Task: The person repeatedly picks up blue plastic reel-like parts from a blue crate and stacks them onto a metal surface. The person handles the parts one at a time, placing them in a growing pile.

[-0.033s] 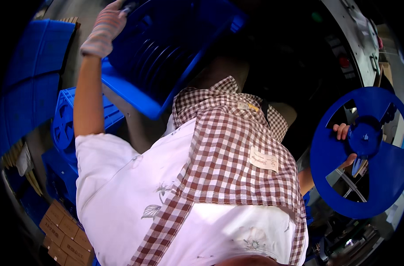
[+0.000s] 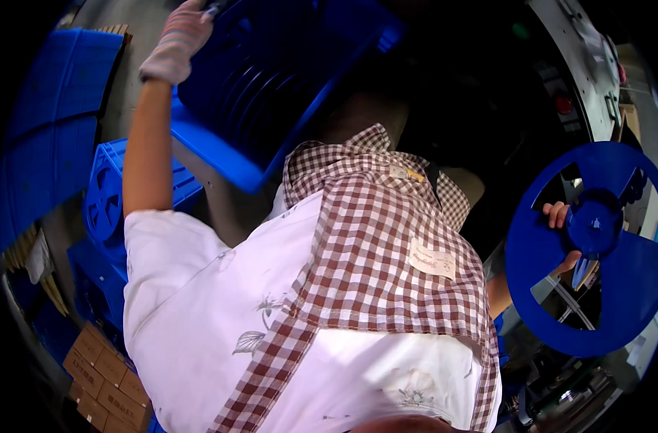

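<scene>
My right hand (image 2: 557,215) grips the blue reel (image 2: 594,229) through its cutouts near centre, presumably for balance. Gloved left hand (image 2: 182,42) beside large blue plastic piece (image 2: 224,157) (fingertips at frame edge; grip: cannot tell).

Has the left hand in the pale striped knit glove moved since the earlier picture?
Yes, slightly: the left hand has shifted rightward in the picture, widening its gap from the large blue plastic container at far left.
</scene>
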